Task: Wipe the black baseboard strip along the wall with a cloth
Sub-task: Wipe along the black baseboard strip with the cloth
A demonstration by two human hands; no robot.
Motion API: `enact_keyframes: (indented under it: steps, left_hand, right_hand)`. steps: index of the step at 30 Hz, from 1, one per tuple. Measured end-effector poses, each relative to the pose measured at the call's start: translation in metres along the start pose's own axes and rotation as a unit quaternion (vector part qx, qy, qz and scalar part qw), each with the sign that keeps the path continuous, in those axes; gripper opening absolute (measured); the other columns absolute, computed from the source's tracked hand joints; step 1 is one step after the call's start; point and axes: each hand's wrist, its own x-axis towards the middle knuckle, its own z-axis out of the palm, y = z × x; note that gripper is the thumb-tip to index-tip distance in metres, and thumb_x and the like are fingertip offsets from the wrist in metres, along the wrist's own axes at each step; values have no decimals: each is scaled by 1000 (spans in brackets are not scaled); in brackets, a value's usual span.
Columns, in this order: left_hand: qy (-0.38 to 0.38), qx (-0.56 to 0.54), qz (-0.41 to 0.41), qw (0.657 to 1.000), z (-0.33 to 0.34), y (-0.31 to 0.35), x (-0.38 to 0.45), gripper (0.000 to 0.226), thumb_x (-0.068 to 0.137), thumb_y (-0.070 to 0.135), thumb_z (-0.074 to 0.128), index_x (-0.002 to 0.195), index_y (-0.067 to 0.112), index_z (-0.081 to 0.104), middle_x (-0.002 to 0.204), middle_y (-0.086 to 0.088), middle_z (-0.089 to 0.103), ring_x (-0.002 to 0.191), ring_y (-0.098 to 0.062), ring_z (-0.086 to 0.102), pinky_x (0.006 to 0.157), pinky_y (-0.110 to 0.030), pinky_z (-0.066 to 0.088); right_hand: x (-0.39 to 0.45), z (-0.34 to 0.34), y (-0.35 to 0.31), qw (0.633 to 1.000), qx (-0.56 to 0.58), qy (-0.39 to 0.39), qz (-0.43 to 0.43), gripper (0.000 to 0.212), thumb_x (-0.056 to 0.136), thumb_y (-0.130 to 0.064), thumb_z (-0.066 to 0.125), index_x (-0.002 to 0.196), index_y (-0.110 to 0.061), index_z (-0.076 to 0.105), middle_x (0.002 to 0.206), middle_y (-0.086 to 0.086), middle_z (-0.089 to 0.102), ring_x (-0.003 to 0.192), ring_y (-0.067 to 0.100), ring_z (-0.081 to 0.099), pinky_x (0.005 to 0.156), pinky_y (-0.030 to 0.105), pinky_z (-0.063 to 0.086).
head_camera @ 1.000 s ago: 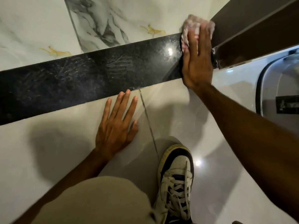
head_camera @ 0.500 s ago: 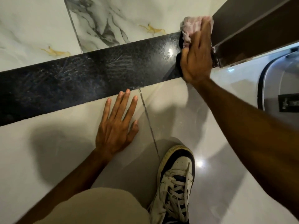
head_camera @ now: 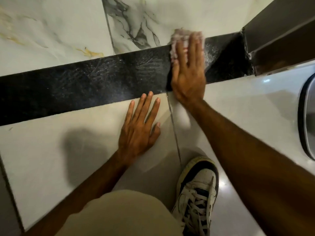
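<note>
The black baseboard strip [head_camera: 81, 86] runs across the foot of the marble wall, streaked with pale wipe marks. My right hand [head_camera: 188, 70] lies flat against it, pressing a pinkish-white cloth [head_camera: 179, 38] onto the strip; the cloth shows above and left of my fingers, reaching onto the wall tile. To the right of that hand, a dusty stretch of strip runs to the corner. My left hand [head_camera: 139, 128] rests palm down on the floor tile just below the strip, fingers spread, holding nothing.
A dark door frame [head_camera: 276, 36] meets the strip at the right corner. A white appliance with a dark rim [head_camera: 306, 116] stands at the right edge. My white and black sneaker [head_camera: 197, 189] is planted on the glossy floor, my knee [head_camera: 122, 213] beside it.
My right hand has slid the cloth leftward along the strip, away from the door frame corner, uncovering a dusty stretch. The left hand stays planted on the floor.
</note>
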Motion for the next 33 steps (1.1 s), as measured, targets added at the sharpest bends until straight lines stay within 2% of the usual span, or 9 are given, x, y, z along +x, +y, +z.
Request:
enact_keyframes:
  steps: [5,8,12,15,18,21,24,29,33]
  left_hand:
    - [-15,18,-20,1000,-7,-14,-38,69,113,49,23,175,20,13,183,-13,14,171,-29,10,139,-47,-3]
    - [-20,12,-34,999,-10,-25,-68,69,112,47,26,175,19,17,184,-12,14,171,-31,12,139,-55,7]
    - [13,0,-66,998,-6,-26,-73,70,110,44,34,174,18,21,182,-13,20,170,-32,16,139,-58,11]
    - [25,-3,-75,997,-3,-26,-70,71,109,42,35,174,17,21,183,-13,19,171,-30,15,139,-56,9]
    - [16,0,-92,996,-6,-26,-72,75,106,40,40,174,16,20,183,-13,19,170,-29,16,139,-55,9]
    - [2,-9,-95,995,-12,-24,-70,72,109,44,33,174,15,23,182,-13,20,170,-31,19,138,-58,17]
    - [3,-23,-91,996,-12,-26,-70,72,109,47,28,174,16,24,182,-13,21,169,-32,21,137,-59,21]
    - [27,-19,-115,993,-5,-27,-70,73,108,48,32,174,18,22,183,-13,19,170,-31,16,138,-59,15]
    - [41,-12,-148,988,-7,-26,-70,73,109,48,35,174,19,22,183,-15,17,171,-32,13,139,-58,11]
  right_hand:
    - [-99,-20,12,988,-8,-91,-122,60,114,-30,40,172,-22,28,182,13,16,172,28,10,141,47,23]
    - [-105,-28,39,995,-38,-59,-65,61,111,-22,46,169,-13,34,179,22,20,169,38,16,139,52,26]
    - [-39,-4,-5,998,-44,8,49,60,116,-32,33,172,-14,24,180,22,16,169,40,14,140,51,24]
    - [-15,15,-53,996,-13,-36,-76,61,115,-36,33,173,-18,22,182,18,14,170,35,13,140,49,23]
    - [-57,8,-53,974,-4,-86,-208,58,116,-28,41,171,-15,29,181,17,19,171,32,14,139,52,25]
    - [-108,-18,-12,973,-58,-110,-196,57,115,-32,39,170,-17,33,180,18,22,170,34,18,137,52,31]
    - [-95,-22,7,975,-88,-90,-183,56,116,-33,39,169,-14,36,178,22,24,168,37,21,136,52,33]
    - [-7,22,-73,993,-55,-32,-95,63,115,-36,27,173,-11,21,180,25,15,169,41,13,137,56,26]
    - [-11,39,-128,972,-29,-65,-226,62,115,-42,27,172,-18,26,180,20,19,169,36,17,140,52,23]
